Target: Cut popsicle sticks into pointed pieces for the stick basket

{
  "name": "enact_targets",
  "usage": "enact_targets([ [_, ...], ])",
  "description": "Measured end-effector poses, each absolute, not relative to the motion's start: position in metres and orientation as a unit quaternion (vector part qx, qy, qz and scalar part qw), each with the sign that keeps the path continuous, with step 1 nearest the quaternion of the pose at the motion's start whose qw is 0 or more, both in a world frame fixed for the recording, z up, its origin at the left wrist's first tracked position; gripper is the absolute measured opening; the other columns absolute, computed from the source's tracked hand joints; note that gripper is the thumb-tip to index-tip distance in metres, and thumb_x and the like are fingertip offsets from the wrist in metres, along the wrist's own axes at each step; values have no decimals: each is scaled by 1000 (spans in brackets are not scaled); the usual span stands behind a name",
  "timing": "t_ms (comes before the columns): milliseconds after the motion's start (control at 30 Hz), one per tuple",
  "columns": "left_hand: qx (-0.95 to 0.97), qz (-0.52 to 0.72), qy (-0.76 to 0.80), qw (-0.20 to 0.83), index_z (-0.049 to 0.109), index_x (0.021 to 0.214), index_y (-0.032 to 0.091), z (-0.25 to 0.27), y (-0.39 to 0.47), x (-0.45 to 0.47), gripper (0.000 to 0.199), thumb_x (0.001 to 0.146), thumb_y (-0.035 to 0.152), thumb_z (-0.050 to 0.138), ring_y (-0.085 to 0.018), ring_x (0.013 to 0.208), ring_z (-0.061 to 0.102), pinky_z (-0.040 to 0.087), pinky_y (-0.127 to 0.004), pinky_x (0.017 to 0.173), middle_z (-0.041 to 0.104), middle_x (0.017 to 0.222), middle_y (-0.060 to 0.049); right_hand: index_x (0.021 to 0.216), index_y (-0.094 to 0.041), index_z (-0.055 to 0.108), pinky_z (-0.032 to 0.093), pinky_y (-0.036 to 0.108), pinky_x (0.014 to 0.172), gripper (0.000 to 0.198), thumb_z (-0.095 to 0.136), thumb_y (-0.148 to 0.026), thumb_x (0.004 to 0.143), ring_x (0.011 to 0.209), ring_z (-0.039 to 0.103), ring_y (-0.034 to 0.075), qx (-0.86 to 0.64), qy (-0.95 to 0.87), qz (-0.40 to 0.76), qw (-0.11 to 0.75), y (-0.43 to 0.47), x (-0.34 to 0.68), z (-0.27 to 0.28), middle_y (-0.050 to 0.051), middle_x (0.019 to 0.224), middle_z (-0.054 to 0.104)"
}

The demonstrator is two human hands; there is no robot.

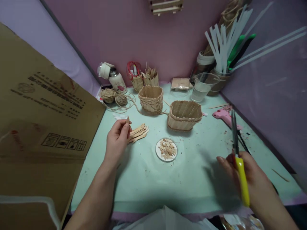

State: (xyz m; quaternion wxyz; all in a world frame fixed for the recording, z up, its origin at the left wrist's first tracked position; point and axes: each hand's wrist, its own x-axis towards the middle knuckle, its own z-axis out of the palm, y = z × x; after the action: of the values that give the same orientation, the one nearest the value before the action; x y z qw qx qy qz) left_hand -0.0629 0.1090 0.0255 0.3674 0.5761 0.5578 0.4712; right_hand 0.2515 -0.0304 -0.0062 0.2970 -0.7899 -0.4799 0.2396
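Between the thumb and fingers of my left hand [118,135] a thin pointed wood piece [128,120] stands up. Just right of that hand lies a pile of flat wooden strips [139,133]. My right hand [249,172] holds scissors [242,179] with yellow handles, blades pointing up and away from me. A small white dish [157,154] in the middle of the table bears many cut wood chips [167,149]. Behind it stand two small wood-strip baskets, one [184,123] nearer on the right and one [151,103] farther back on the left.
A cardboard box [48,105] walls off the left side. Twine balls [107,95], a bottle [117,81] and stick holders [137,83] line the back. A plastic cup [200,91], white sticks [223,48] and a pink glue gun [223,115] are on the right.
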Motion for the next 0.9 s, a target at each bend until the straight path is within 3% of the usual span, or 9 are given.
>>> enact_targets([
  [100,658,394,599,228,63,95,18,19,120,-78,19,85,29,52,-16,83,58,43,-27,76,65,90,-4,76,-28,33,38,30,49,36,48,-61,76,46,49,19,-827,-473,212,215,-30,254,-11,-3,56,47],
  [200,716,303,603,178,66,100,17,11,126,-83,26,84,23,47,-21,96,59,43,-32,86,67,103,-8,74,-29,32,38,30,45,38,49,-62,75,42,51,21,-843,-466,209,168,-28,253,-12,-3,51,49],
  [433,777,197,574,166,68,106,16,5,125,-82,34,85,20,42,-24,100,58,43,-37,91,66,106,-11,74,-29,33,44,34,48,39,42,-67,77,46,59,28,-858,-451,212,122,-25,250,-12,1,47,55],
  [500,787,185,562,173,64,114,16,5,124,-82,35,84,24,47,-26,109,55,41,-39,96,62,117,-12,76,-29,33,45,34,50,38,40,-66,78,51,62,30,-854,-459,214,119,-25,249,-12,3,51,58],
  [600,792,151,563,181,52,130,15,4,121,-83,58,76,33,62,-30,119,48,37,-42,101,55,129,-14,81,-27,37,46,35,53,37,41,-65,79,60,67,33,-855,-465,200,114,-23,248,-16,8,62,65],
  [667,793,130,568,180,45,135,13,4,119,-83,65,75,33,63,-31,119,47,36,-43,101,54,129,-15,85,-26,41,46,37,53,38,39,-64,80,63,68,35,-862,-459,190,103,-22,246,-19,10,67,67],
  [767,797,105,574,157,45,133,13,5,117,-81,51,82,20,50,-28,114,50,38,-39,96,57,121,-15,89,-24,47,46,39,53,40,37,-62,83,63,68,36,-866,-461,168,99,-20,243,-17,13,67,68],
  [900,798,10,593,110,56,115,14,9,115,-72,40,80,5,39,-25,102,54,41,-35,86,60,106,-14,97,-19,53,48,40,55,44,35,-57,86,65,68,35,-855,-482,171,87,-16,241,-7,16,73,70],
])
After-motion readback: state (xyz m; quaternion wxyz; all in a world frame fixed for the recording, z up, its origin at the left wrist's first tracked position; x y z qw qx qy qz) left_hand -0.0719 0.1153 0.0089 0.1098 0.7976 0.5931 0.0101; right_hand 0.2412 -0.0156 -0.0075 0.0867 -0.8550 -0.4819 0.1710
